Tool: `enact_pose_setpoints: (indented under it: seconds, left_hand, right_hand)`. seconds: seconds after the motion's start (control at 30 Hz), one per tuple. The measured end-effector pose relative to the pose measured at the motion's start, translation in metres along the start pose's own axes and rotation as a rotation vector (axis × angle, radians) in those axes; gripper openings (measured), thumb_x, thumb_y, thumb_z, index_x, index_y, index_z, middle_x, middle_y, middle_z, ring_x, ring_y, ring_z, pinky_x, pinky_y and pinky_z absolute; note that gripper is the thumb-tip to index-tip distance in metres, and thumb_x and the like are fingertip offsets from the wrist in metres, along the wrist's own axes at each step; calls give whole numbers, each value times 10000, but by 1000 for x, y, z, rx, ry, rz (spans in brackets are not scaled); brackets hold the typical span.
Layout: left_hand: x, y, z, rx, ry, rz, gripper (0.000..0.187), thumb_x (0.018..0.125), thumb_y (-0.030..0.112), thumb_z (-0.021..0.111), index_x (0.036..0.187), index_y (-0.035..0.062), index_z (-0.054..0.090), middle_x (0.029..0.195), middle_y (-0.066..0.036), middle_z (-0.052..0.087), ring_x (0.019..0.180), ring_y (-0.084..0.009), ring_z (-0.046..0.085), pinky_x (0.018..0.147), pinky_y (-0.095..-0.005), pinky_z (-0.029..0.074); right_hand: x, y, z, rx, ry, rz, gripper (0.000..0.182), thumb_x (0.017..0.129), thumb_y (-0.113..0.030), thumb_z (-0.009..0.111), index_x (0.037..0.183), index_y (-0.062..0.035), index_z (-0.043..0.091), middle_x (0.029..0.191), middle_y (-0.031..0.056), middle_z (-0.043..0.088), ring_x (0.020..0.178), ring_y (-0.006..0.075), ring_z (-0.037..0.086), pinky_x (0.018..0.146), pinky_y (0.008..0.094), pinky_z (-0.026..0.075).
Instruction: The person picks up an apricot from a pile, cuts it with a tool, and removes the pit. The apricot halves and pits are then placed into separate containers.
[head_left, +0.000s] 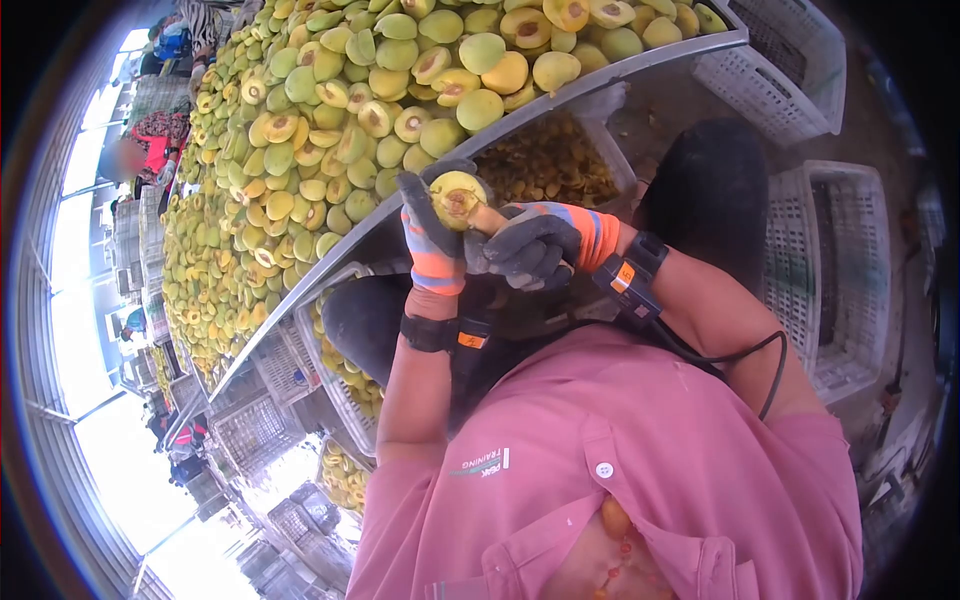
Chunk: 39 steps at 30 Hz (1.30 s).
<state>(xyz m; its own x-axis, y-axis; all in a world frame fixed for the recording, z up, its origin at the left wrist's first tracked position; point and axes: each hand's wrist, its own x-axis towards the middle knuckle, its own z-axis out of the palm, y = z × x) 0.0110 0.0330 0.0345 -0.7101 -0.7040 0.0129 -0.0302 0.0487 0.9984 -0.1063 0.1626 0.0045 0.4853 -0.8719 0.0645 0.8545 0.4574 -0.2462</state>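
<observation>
Seen from above, a person in a pink shirt (600,400) sits at six o'clock with both forearms reaching up toward twelve. Just above the middle, toward eleven o'clock, the left hand (437,240), in a grey glove with an orange cuff, grips a yellow-green fruit half (452,188), its brown-centred cut face turned toward the viewer. At one o'clock, beside it, the matching gloved right hand (535,248) is closed around a light-brown tool (487,219) whose tip meets the cut face; the tip's shape is too small to make out. Both wrists wear black straps. From nine to twelve o'clock a large heap of halved fruit (340,130) fills a metal-edged table (655,57). Below that edge, at one o'clock, a bin (612,150) holds brown scraps. Pale plastic crates stand at two (770,100) and three o'clock (790,260); another crate (335,395), holding fruit, sits at eight.
</observation>
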Motion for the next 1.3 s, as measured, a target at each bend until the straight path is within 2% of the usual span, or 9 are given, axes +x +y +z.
enact_pose_setpoints:
  seconds: [0.1,0.2,0.33,0.5,0.6,0.73,0.87,1.07,1.3]
  left_hand:
    - [-6,-3,-12,69,-22,34,526,1018,424,310,1066,-4,612,955,-69,655,842,-153,614,770,-270,502]
    - [-9,-8,-26,319,-31,164,379,980,303,384,1100,5,585,993,-76,631,864,-169,604,771,-279,503]
    - [-4,-25,-36,739,-86,383,478,723,-33,678,1175,-12,523,1056,-145,609,928,-277,619,811,-336,509]
    - [-13,-28,-9,304,27,87,460,776,3,619,1218,-39,499,1140,-186,573,1026,-314,588,850,-342,487]
    - [-23,-16,-12,602,36,192,329,895,42,489,1216,-26,510,1175,-192,566,987,-320,586,852,-345,476]
    - [-27,8,-27,835,157,99,231,955,96,503,1165,6,536,1064,-109,622,960,-194,592,858,-315,474]
    - [-47,19,-103,920,421,132,187,966,129,510,1094,16,585,934,-75,645,780,-121,599,668,-256,501]
    - [-91,48,-205,1881,634,-217,414,902,369,562,1142,32,598,1103,-218,612,1003,-364,602,851,-445,473]
    - [29,41,-49,1058,209,190,316,875,228,614,1141,58,617,1089,-147,628,956,-291,617,853,-367,477]
  right_hand:
    - [-7,-13,-3,195,-137,111,168,902,-178,581,912,-23,644,646,4,553,544,91,538,467,257,450]
    - [5,0,4,-1387,944,-140,171,844,-162,591,919,-17,641,689,61,611,575,166,568,553,322,486]
    - [15,13,2,-1140,783,-463,208,812,-170,587,947,-26,651,778,133,656,725,262,634,681,353,493]
    - [20,14,9,-1995,1105,-66,213,821,-242,616,914,-60,675,865,153,686,863,306,668,740,366,518]
    - [3,-9,8,-2059,1043,378,244,834,-254,580,964,-59,646,878,147,687,848,310,670,735,377,521]
    - [4,9,-9,-2025,1150,-126,302,859,-256,565,1074,-45,552,837,198,662,814,356,647,715,427,510]
    - [1,14,-7,-1906,1027,105,299,832,-321,557,961,-54,591,895,210,654,867,383,629,767,443,497]
    - [5,9,-8,-1863,1009,52,306,839,-327,553,973,-54,590,910,207,657,877,387,628,760,444,497]
    - [9,4,-8,-1694,1164,-115,304,822,-329,612,997,-80,611,879,202,659,842,379,633,732,448,494]
